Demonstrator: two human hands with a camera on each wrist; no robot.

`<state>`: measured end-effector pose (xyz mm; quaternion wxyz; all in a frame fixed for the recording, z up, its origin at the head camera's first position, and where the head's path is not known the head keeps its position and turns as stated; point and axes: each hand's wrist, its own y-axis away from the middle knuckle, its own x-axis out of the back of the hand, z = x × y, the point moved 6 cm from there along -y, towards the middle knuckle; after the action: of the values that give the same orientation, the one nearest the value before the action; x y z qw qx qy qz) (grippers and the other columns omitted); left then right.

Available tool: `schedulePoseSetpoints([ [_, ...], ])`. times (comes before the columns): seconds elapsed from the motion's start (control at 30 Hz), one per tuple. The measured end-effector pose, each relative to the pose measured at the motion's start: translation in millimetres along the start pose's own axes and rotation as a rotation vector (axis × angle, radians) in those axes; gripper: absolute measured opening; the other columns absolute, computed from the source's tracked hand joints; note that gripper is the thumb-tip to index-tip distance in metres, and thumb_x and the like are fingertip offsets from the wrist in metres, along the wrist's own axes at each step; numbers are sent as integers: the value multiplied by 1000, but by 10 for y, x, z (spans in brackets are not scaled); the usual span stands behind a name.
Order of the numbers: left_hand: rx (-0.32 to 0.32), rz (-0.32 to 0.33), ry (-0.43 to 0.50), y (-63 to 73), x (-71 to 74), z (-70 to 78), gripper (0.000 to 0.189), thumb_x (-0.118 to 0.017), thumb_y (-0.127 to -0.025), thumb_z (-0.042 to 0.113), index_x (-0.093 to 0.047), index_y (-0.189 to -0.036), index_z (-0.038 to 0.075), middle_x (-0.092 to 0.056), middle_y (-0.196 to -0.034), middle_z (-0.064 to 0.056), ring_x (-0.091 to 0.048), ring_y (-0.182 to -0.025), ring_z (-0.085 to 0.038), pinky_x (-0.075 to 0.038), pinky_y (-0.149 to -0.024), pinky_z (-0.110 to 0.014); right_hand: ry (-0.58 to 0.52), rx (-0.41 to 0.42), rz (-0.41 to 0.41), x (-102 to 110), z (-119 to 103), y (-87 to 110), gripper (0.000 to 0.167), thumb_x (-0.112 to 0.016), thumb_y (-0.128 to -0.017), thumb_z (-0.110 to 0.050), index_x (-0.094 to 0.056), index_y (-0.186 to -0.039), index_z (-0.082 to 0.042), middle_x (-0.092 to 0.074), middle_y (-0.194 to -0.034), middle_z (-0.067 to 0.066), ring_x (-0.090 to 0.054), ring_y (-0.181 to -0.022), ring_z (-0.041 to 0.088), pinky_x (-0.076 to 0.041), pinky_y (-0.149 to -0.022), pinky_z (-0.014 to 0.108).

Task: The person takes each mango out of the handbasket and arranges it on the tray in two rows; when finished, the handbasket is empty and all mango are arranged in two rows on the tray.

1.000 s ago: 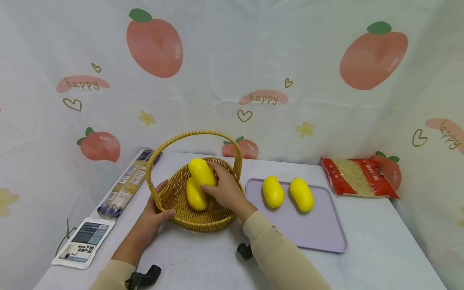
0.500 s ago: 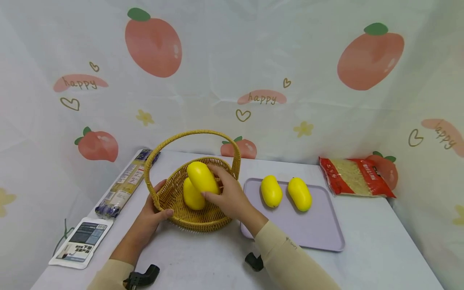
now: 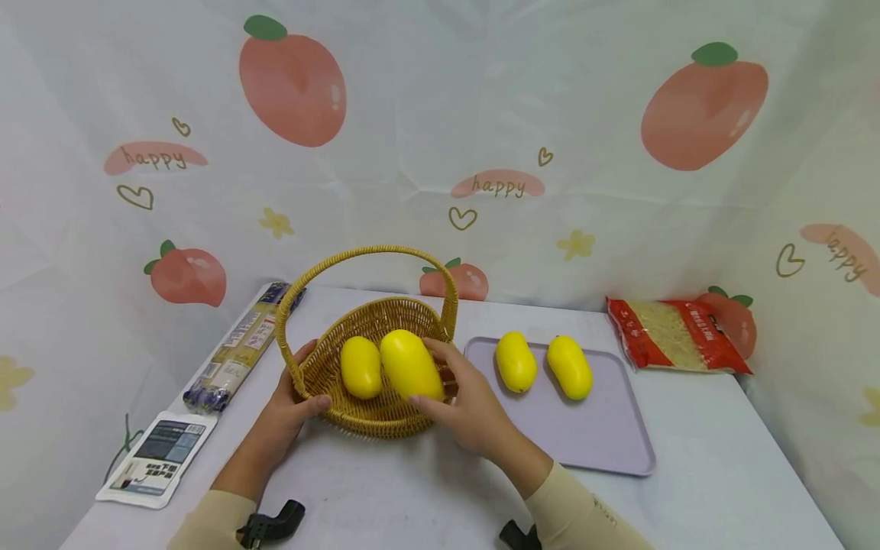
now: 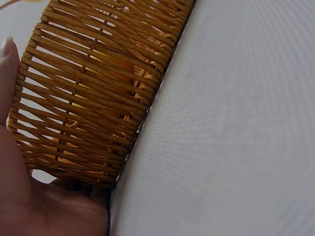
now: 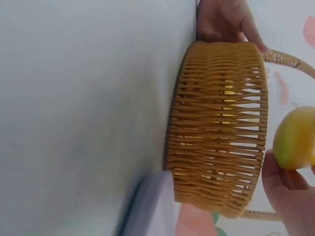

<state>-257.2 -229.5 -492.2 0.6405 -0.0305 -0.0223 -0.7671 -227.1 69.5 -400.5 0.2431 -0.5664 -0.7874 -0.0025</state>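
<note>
My left hand (image 3: 285, 416) grips the left side of a wicker basket (image 3: 385, 428), thumb over the rim. In the left wrist view that hand (image 4: 54, 209) cups the basket's woven wall (image 4: 93, 88). My right hand (image 3: 474, 405) holds a yellow mango (image 3: 411, 365) by its right side at the basket's right half. The right wrist view has this mango (image 5: 294, 140) above the rim, apart from the basket (image 5: 219, 132). Another mango (image 3: 360, 367) lies inside the basket, left of the held one. Two more mangoes, a left one (image 3: 516, 362) and a right one (image 3: 570, 367), lie on a lilac tray (image 3: 605, 439).
The tray stands right of the basket. A red bag (image 3: 677, 334) with pale contents lies at the back right. Along the left edge lie a long clear packet (image 3: 241, 347) and a white pouch (image 3: 158, 460). A printed cloth (image 3: 385, 122) hangs behind the table.
My right hand has moved right and nearer, carrying the held mango off the other one in the basket. The mango in the basket now shows more fully, further left. My left hand stays put.
</note>
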Motion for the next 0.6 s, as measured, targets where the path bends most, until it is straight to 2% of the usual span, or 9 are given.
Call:
schedulePoseSetpoints([
  [0.33,-19,-15,36,6,-25,19,99,-78,-102,11,-16,-176,34,-12,-180,-11,-22,-159,-37,-34,-109,-13,-20,-104,98,253,75,399,76,-86,-97,-18,-48,-163,-22,-57,-151,-4,-60,-124,24,-53,-104,50],
  [0.6,-10,-4,26,-1,-14,10,98,-78,-103,12,-17,-176,36,-12,-180,-10,-21,-159,-36,-34,-109,-12,27,-179,145,473,220,650,84,-90,-93,-17,-46,-164,-20,-58,-149,2,-61,-122,28,-55,-103,47],
])
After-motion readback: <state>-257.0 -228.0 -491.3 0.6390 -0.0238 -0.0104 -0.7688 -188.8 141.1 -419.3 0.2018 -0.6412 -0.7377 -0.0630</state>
